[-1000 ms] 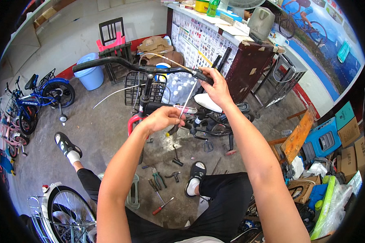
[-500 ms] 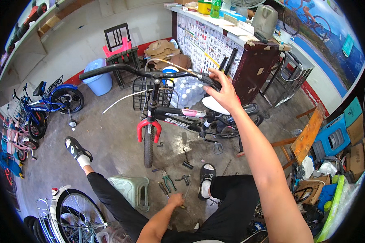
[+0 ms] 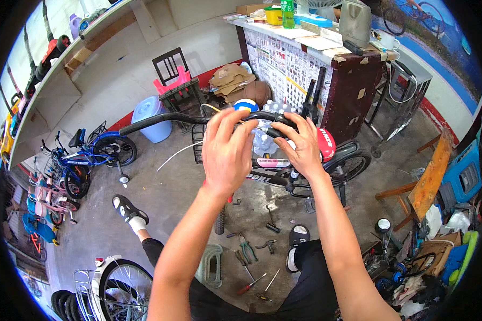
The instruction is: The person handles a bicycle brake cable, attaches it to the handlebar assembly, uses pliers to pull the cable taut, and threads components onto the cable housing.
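A small black bicycle [image 3: 270, 178] stands before me, its black handlebar [image 3: 160, 119] running across the view. My left hand [image 3: 227, 152] is at the middle of the bar, fingers bent and closed around the brake cable [image 3: 212, 108]; the fingers partly hide it. My right hand [image 3: 302, 150] grips the black brake lever [image 3: 276, 132] near the bar's right end, thumb below and fingers over it. My arms and left hand cover much of the frame, the basket and the front wheel [image 3: 219, 221]. A loose white cable [image 3: 171, 159] hangs to the left.
Pliers [image 3: 246, 247], a red-handled screwdriver [image 3: 250, 284] and a black-handled tool [image 3: 272, 227] lie on the floor by a green stool [image 3: 213, 265]. A white-fendered wheel [image 3: 124, 291] stands lower left. A counter [image 3: 353, 91] is behind; clutter and a wooden stool [image 3: 431, 179] are at right.
My left hand has let go of a tool on the floor and risen to the handlebar. My right hand has stayed at the brake lever and closed on it. The view has shifted.
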`<action>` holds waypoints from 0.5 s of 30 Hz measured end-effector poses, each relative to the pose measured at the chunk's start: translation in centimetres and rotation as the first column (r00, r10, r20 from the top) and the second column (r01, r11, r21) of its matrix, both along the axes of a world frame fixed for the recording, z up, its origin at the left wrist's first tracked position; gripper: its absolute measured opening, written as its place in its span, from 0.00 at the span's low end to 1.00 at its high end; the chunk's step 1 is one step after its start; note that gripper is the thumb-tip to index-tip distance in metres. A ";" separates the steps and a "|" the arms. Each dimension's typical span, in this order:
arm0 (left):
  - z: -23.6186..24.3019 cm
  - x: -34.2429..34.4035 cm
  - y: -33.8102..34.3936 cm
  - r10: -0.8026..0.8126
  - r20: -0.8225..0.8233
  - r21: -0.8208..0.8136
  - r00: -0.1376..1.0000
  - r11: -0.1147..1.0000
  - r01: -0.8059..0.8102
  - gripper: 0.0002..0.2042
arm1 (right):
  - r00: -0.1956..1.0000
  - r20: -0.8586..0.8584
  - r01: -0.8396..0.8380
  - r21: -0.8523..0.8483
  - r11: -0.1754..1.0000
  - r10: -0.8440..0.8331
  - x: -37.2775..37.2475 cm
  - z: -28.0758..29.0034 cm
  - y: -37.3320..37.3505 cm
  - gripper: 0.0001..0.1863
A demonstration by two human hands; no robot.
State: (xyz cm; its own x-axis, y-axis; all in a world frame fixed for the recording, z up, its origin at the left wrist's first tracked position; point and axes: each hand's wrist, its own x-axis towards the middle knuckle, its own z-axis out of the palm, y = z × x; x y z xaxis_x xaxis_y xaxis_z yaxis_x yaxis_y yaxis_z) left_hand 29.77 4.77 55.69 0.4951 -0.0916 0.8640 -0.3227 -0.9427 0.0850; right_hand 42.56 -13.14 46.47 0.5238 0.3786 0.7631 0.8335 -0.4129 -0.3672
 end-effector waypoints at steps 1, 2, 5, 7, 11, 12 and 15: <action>0.4 1.0 0.6 0.000 -0.011 0.037 1.000 0.999 0.000 0.12 | 1.000 0.001 0.015 -0.001 1.000 -0.015 -0.1 0.1 0.1 0.20; 0.0 1.8 1.5 -0.019 -0.088 0.073 0.996 0.997 0.026 0.12 | 0.999 0.031 0.017 0.006 1.000 -0.017 -0.3 0.4 0.3 0.20; -2.1 2.9 3.0 -0.051 -0.222 0.098 0.974 0.992 0.074 0.12 | 0.998 0.020 0.057 0.021 0.998 -0.057 -1.3 0.6 1.0 0.21; -2.7 3.5 3.2 -0.049 -0.242 0.064 0.969 0.996 0.066 0.11 | 0.997 0.014 0.072 0.026 0.997 -0.073 -1.4 0.5 1.4 0.21; -3.0 4.9 2.6 -0.096 -0.217 0.062 0.971 0.992 0.112 0.10 | 0.997 0.017 0.076 0.041 0.996 -0.077 -0.9 0.4 1.3 0.21; -3.0 5.2 2.5 -0.107 -0.190 0.081 0.976 0.989 0.125 0.10 | 0.998 0.019 0.066 0.047 0.997 -0.067 -0.8 0.5 1.1 0.21; -3.2 5.7 2.8 -0.149 -0.171 0.080 0.974 0.983 0.164 0.10 | 0.999 -0.008 0.042 0.044 0.998 -0.042 -0.6 0.5 0.9 0.21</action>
